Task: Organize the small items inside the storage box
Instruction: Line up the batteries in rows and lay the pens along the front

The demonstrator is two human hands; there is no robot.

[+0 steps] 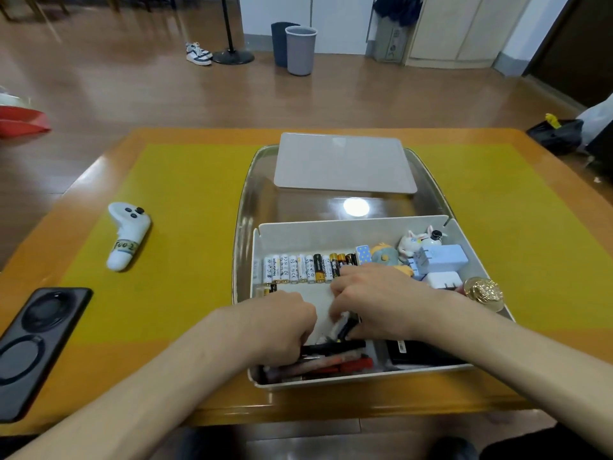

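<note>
White plastic formed the storage box (pixel 365 224), which sat on the desk (pixel 185 207) just in front of the person, its near half crowded by both hands. A row of batteries (pixel 305 267) stood sorted along the far wall, with plug adapters (pixel 441 258) and small figurines (pixel 416 242) packed into the right corner. The step in hand looked like tidying the pens and markers (pixel 331 360) heaped against the near wall. The left hand (pixel 282 322) curled downward into that pile; the right hand (pixel 374 293) bent its fingers over something white and black at the box's middle. Each grip seemed narrow, yet what either actually held could not be told, since the knuckles covered the fingertips. Next, the pens probably needed lining up side by side, which called for lifting them free of the tangle. A dark flat item (pixel 418 353) lay half hidden under the right forearm, unidentifiable. A gold ornament (pixel 484 292) sat at the right rim.
</note>
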